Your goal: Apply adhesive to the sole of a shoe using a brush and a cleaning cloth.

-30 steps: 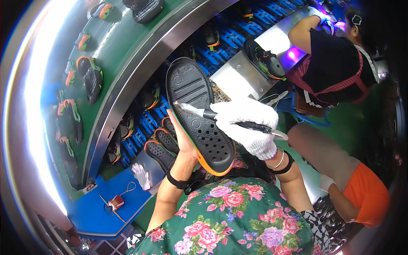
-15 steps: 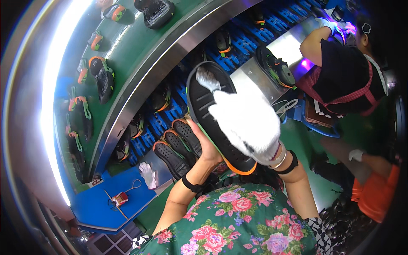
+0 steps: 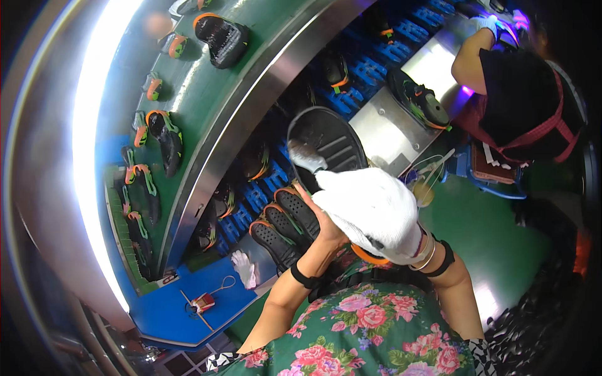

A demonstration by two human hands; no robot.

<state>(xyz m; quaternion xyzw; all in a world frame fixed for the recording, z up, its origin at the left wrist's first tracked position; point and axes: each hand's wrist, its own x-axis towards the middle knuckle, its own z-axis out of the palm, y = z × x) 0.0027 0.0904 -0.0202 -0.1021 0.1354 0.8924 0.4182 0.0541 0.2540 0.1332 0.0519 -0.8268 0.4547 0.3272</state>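
My left hand, bare, grips a black shoe sole by its left edge. The sole is tilted up in front of my chest, its ridged inner face showing and an orange rim at the near end. My right hand, in a white glove, is closed round a brush, its handle mostly hidden. The pale, wet-looking bristles lie against the left side of the sole's far half. The glove covers much of the sole's near half. Several black perforated shoe soles rest just left of my left hand.
A green conveyor belt carries shoe parts along the upper left, above blue racks of shoes. A sandal rests near a metal plate. Another person works at the right. A blue table holds a red container beside a glove.
The brush has moved down from the sole's far end along its left side. My view has shifted, so the surroundings sit lower and farther right. Shoes on the belt have changed position.
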